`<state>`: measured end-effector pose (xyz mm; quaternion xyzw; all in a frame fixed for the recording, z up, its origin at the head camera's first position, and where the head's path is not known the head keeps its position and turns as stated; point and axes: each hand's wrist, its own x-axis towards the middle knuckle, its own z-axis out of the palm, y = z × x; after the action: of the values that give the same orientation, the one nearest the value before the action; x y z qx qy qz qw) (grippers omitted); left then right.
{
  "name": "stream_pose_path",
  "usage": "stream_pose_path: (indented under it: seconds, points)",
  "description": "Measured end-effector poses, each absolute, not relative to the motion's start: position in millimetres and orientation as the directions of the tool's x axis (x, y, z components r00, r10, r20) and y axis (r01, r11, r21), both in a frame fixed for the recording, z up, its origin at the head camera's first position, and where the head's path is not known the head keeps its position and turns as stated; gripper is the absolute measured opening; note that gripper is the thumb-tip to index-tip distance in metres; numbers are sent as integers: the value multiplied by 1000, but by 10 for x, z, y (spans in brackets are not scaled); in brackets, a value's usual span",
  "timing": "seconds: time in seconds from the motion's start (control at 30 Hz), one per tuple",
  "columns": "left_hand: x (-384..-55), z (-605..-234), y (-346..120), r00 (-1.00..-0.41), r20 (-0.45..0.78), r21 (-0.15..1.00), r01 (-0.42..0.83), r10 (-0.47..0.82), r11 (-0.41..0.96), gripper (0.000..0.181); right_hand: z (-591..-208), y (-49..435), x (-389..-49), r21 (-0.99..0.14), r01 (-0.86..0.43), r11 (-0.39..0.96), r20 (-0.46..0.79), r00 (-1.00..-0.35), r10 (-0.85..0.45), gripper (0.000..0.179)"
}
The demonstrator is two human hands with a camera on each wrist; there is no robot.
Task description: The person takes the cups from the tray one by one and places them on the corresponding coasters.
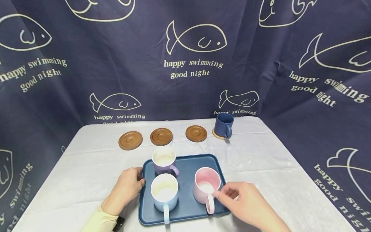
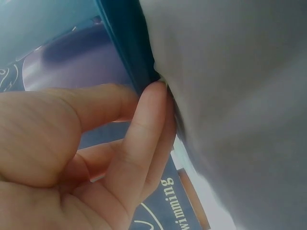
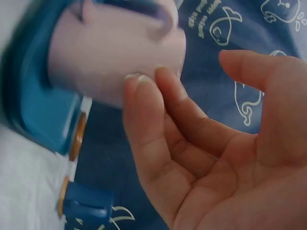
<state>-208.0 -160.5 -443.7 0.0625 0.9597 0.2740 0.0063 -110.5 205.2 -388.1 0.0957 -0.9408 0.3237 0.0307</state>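
Observation:
My left hand [image 1: 126, 185] grips the left edge of a dark blue tray [image 1: 185, 167]. In the left wrist view, its thumb and fingertips pinch the tray rim [image 2: 125, 45]. On the tray stand a purple mug [image 1: 160, 169] at the back left, a light blue mug [image 1: 157, 203] in front of it, and a pink mug [image 1: 199, 194] at the right. My right hand [image 1: 244, 199] is at the right side of the pink mug. In the right wrist view, its fingertips [image 3: 148, 93] are right at the pink mug's wall [image 3: 110, 62], with the thumb spread away.
Behind the tray, three round brown wooden coasters [image 1: 130, 140] lie in a row on the white tablecloth [image 1: 87, 154]. Right of them, a dark blue mug [image 1: 223, 125] stands on a lighter coaster [image 1: 216, 134]. Navy fabric [image 1: 150, 77] with fish drawings hangs around the table.

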Motion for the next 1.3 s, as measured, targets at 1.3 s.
stream_pose_path:
  seconds: [1.3]
  points:
    - [-2075, -4447, -1605, -993, 13, 535, 108, 120, 838, 36, -4420, 1992, -1063, -988, -28, 154, -40, -905, -424, 22]
